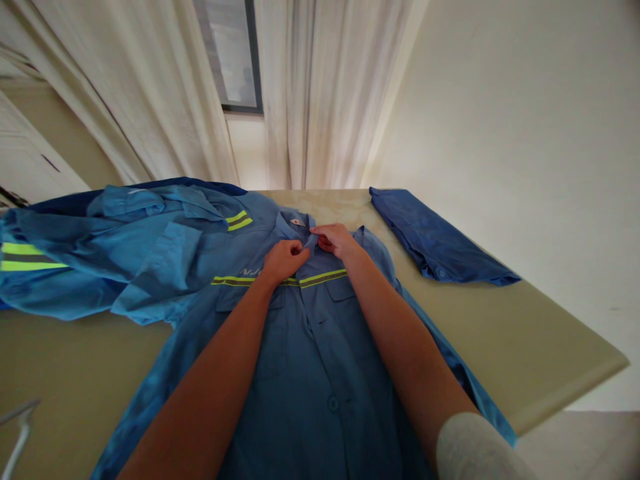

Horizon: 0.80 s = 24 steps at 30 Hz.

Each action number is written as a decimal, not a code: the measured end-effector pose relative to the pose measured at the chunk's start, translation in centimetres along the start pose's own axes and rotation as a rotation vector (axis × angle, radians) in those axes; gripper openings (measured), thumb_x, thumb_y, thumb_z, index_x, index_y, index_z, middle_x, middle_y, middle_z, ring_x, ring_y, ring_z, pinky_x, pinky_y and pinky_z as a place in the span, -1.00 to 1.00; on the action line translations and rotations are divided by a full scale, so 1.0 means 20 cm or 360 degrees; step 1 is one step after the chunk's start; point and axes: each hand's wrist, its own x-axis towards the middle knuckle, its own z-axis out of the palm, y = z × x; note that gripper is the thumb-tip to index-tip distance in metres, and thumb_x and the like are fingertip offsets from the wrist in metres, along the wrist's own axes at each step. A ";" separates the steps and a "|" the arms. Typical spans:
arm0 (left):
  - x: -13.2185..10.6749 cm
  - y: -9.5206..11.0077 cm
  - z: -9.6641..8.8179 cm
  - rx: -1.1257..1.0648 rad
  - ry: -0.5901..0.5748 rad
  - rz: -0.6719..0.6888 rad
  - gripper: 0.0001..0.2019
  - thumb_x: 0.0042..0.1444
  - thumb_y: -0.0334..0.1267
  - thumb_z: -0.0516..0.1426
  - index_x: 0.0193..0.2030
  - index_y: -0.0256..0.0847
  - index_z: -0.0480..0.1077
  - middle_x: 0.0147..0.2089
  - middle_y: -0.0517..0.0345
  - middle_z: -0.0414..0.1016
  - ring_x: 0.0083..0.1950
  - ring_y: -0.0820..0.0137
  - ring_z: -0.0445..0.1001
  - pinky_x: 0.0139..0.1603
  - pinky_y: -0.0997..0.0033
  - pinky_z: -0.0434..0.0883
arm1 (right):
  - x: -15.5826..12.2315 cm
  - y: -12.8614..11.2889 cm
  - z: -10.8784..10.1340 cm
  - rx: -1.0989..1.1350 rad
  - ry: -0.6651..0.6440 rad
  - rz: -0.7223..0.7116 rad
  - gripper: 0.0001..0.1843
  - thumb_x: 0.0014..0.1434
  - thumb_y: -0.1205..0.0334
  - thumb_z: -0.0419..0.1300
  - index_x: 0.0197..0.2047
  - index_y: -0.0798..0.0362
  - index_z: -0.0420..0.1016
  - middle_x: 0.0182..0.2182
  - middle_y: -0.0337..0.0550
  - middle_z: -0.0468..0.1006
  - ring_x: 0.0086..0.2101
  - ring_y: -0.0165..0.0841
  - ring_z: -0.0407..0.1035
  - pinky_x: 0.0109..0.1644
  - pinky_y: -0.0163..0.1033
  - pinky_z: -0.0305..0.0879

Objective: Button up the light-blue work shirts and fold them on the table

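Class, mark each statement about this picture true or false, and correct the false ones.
1. The left hand and right hand are both at the collar of the blue shirt. True.
2. The folded blue cloth lies on the left side of the table. False: it lies on the right side.
3. A reflective stripe runs across the chest of the shirt. True.
4. The curtains behind the table are dark blue. False: they are pale cream.
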 end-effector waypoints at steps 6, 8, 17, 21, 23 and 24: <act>0.01 -0.02 0.01 -0.0054 0.0002 0.0005 -0.67 0.14 -0.13 0.14 -0.59 -0.15 0.22 -0.57 0.28 0.22 -0.45 0.43 0.25 -0.40 0.42 0.13 | 0.01 0.02 0.02 0.0021 -0.0016 0.0006 -0.79 0.23 0.47 0.33 -0.39 0.07 0.44 -0.59 -0.35 0.46 -0.53 -0.51 0.38 -0.34 -0.41 0.50; 0.01 -0.02 0.01 -0.0059 0.0019 0.0000 -0.66 0.14 -0.15 0.14 -0.60 -0.15 0.19 -0.57 0.29 0.19 -0.45 0.44 0.24 -0.40 0.41 0.13 | 0.01 0.02 0.02 0.0028 -0.0043 -0.0004 -0.79 0.27 0.46 0.30 -0.38 0.07 0.44 -0.58 -0.33 0.48 -0.53 -0.50 0.40 -0.33 -0.41 0.51; 0.01 -0.02 0.02 -0.0105 0.0133 -0.0022 -0.74 0.08 -0.18 0.15 -0.55 -0.14 0.19 -0.55 0.30 0.21 -0.43 0.43 0.25 -0.37 0.40 0.15 | 0.02 0.04 0.01 -0.0109 -0.0097 -0.0059 -0.81 0.22 0.34 0.41 -0.39 0.08 0.51 -0.57 -0.27 0.51 -0.56 -0.49 0.40 -0.39 -0.40 0.47; 0.02 -0.04 0.02 -0.0174 0.0131 -0.0004 -0.82 0.03 -0.19 0.18 -0.48 -0.13 0.26 -0.50 0.29 0.32 -0.41 0.41 0.29 -0.35 0.40 0.21 | 0.03 0.06 0.01 -0.0762 -0.0105 -0.0258 -0.65 0.06 0.11 0.55 -0.45 0.05 0.47 -0.60 -0.21 0.51 -0.58 -0.38 0.41 -0.50 -0.32 0.41; 0.02 -0.05 0.02 -0.0207 0.0111 0.0008 -0.83 0.03 -0.17 0.19 -0.46 -0.13 0.29 -0.49 0.27 0.36 -0.40 0.41 0.31 -0.34 0.40 0.24 | 0.04 0.07 0.02 -0.0979 -0.0128 -0.0325 -0.68 0.07 0.14 0.53 -0.43 0.05 0.47 -0.60 -0.21 0.51 -0.56 -0.33 0.46 -0.49 -0.30 0.43; 0.02 -0.05 0.03 -0.0224 0.0106 0.0011 -0.82 0.04 -0.16 0.20 -0.45 -0.13 0.31 -0.48 0.26 0.38 -0.39 0.40 0.33 -0.34 0.40 0.26 | 0.04 0.07 0.02 -0.1008 -0.0125 -0.0344 -0.72 0.08 0.19 0.50 -0.42 0.05 0.47 -0.61 -0.22 0.51 -0.56 -0.32 0.47 -0.48 -0.29 0.44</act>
